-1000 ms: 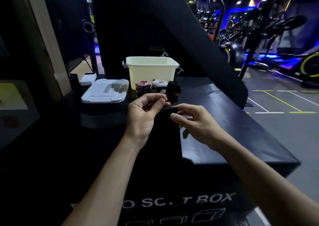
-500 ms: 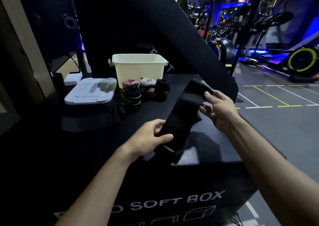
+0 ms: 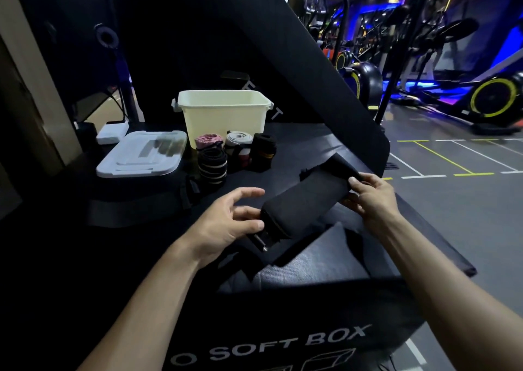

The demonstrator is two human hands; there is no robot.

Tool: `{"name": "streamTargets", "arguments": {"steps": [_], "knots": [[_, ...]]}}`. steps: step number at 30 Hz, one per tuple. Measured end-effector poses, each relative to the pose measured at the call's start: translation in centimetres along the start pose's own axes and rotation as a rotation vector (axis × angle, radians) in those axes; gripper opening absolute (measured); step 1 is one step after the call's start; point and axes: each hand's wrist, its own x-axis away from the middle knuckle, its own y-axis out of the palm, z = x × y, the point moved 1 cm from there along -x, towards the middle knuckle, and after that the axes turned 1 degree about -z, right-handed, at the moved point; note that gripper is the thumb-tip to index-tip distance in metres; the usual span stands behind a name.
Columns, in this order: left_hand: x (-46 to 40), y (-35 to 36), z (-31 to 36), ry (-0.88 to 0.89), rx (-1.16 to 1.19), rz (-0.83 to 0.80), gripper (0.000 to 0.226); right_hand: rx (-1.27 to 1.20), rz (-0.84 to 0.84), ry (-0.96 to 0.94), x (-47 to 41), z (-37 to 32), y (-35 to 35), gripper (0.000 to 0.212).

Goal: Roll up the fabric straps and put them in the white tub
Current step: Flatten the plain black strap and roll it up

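Observation:
A wide black fabric strap (image 3: 305,201) is stretched diagonally above the black soft box (image 3: 325,266). My left hand (image 3: 226,223) grips its near end, by a metal buckle. My right hand (image 3: 368,198) pinches its far end, which is folded over. The white tub (image 3: 223,116) stands at the back of the box top. In front of the tub stand rolled straps: a pink one (image 3: 208,141), a grey-white one (image 3: 239,144), a black one with a yellow mark (image 3: 263,152) and a black striped one (image 3: 212,165).
The tub's white lid (image 3: 141,155) lies to the left of the tub, with a small white block (image 3: 111,135) behind it. A large slanted black pad (image 3: 240,45) rises behind the tub. Gym machines and marked floor lie to the right.
From pinching the strap's top close together, my hands have spread apart, pulling the black strap out diagonally. The right hand went right and away, the left came nearer.

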Motion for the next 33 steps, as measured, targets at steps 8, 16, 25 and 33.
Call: {"name": "streamTargets", "arguments": {"steps": [8,16,25,33], "knots": [[0.4,-0.4,1.7,0.141,0.262,0.020,0.039,0.697,-0.348,-0.263,0.4,1.8,-0.3,0.032],[0.7,-0.7,2.6,0.197,0.474,-0.040,0.046,1.131,-0.662,-0.646,2.8,1.6,0.9,0.039],[1.4,-1.3,2.6,0.178,0.329,0.098,0.044,1.005,-0.083,-0.219,-1.5,2.3,2.0,0.037],[1.2,-1.5,2.5,0.100,0.131,0.100,0.042,1.132,-0.128,-0.119,-4.8,1.3,4.7,0.029]]}}
